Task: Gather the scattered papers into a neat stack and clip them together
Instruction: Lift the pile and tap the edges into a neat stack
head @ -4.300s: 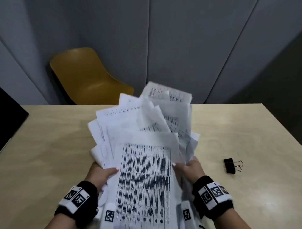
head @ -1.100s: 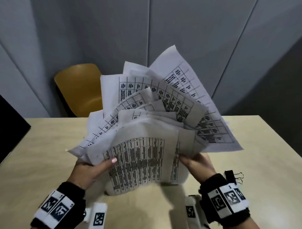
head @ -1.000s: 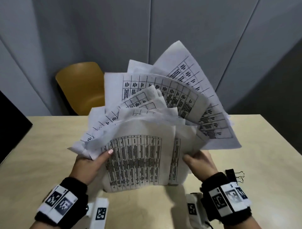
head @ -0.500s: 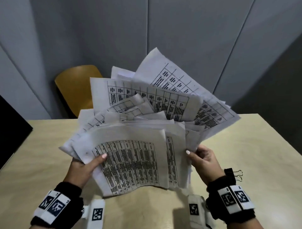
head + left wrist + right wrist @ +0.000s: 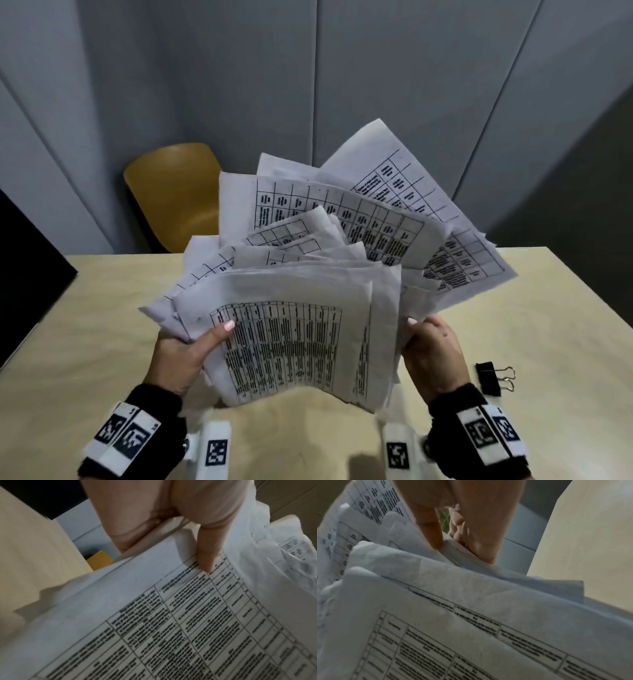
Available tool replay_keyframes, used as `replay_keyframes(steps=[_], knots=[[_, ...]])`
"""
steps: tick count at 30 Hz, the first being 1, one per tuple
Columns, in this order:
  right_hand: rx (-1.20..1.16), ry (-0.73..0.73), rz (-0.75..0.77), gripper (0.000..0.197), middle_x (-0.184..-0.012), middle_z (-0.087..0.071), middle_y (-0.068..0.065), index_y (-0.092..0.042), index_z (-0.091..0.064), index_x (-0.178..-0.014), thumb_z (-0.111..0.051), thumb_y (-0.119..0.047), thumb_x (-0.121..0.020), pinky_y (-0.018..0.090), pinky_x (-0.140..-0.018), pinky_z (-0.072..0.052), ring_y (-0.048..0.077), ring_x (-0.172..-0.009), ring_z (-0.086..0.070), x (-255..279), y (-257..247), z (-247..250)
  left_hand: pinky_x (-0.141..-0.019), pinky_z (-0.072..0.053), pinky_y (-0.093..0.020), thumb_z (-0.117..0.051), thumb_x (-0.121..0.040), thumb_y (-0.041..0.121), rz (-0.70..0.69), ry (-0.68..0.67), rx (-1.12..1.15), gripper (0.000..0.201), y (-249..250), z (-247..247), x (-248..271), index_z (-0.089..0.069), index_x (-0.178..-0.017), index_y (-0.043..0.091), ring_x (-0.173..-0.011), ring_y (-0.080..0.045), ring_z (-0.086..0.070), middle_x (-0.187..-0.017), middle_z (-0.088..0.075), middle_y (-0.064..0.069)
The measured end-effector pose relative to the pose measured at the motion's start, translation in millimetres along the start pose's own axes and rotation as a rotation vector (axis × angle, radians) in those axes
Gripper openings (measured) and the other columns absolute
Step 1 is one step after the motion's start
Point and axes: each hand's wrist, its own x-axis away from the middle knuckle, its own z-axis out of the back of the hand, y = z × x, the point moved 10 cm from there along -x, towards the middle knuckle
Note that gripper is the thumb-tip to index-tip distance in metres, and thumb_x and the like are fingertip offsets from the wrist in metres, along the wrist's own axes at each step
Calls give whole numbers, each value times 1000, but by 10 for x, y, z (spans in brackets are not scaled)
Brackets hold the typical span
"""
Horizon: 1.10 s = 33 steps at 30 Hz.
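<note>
Papers tipped further upright, apparently; both hands grip them.

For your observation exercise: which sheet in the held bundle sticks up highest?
The rearmost, right-tilted sheet of the papers; its corner tops every other page.

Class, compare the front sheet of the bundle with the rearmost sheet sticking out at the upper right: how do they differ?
The front sheet carries a dense table of small print; the rearmost sheet shows a sparser grid with larger cells. The front sheet is pinned by the left hand thumb; the rearmost sheet fans out tilted rightward, above the right hand. Both are white, printed and crumpled.
</note>
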Motion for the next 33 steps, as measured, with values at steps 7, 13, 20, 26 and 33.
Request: replay_keyframes(steps=[7,13,20,26,33], knots=[[172,40,224,19,-67,-70,3,-8,-71,-76,-57,3,-82,20,-58,-52,11,-60,-60,35,-315,-85,-71,-57,-23,-80,-56,6,37,-67,62,30,-18,-1,-32,-72,-85,10,-78,-10,-72,-92,-75,-1],[-73,-173,46,47,-81,-74,9,-8,-71,-81,-89,-35,-46,27,-70,-58,17,-74,-69,28,-174,-169,-83,-51,-21,-68,-73,-4,41,67,19,28,-135,182,-48,-67,-91,18,-94,-21,-65,-96,-72,7],[188,114,372,44,-69,-74,-9,-21,-73,-69,-50,14,-82,18,-62,-57,4,-65,-66,-74,-706,99,-67,-50,-6,-64,-78,-4,-9,-64,-59,28,5,5,10,-66,-81,23,-72,9,-65,-72,-72,25],[417,-79,493,43,-80,-75,-12,-22,-74,-81,-57,16,-75,24,-73,-56,7,-79,-67,-49,-940,-489,-53,-54,-16,-81,-60,17,16,-30,-28,27,-66,41,89,-64,-75,3,-67,-25,-69,-67,-72,-12],[546,-134,210,19,-43,-58,-15,-22,-62,-55,-58,-6,-64,4,-47,-37,-9,-44,-49,96,-391,-331,-57,-51,-8,-64,-76,-6,12,34,-43,12,-62,108,99,-61,-84,3,-59,-3,-64,-58,-70,7]])
